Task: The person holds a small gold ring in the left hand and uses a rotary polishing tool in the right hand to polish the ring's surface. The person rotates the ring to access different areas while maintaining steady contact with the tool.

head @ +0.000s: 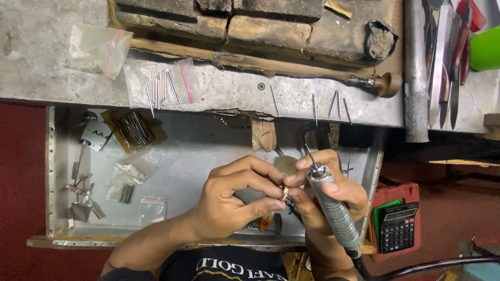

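My left hand (234, 200) pinches a small gold-coloured piece (285, 193) between thumb and fingertips, above a metal tray (208, 156). My right hand (325, 195) meets it from the right, its fingers also touching the piece. That hand holds a silver rotary handpiece (333, 208) with the thin bit pointing up and away. The handpiece's black cable (416, 266) runs off to the lower right.
Plastic bags of burs (159, 86) and loose burs (315, 109) lie on the grey bench. In the tray sit a brown box of bits (134, 130) and small tools (83, 200). Files and a steel mandrel (415, 78) rest at right. A calculator (398, 226) sits below.
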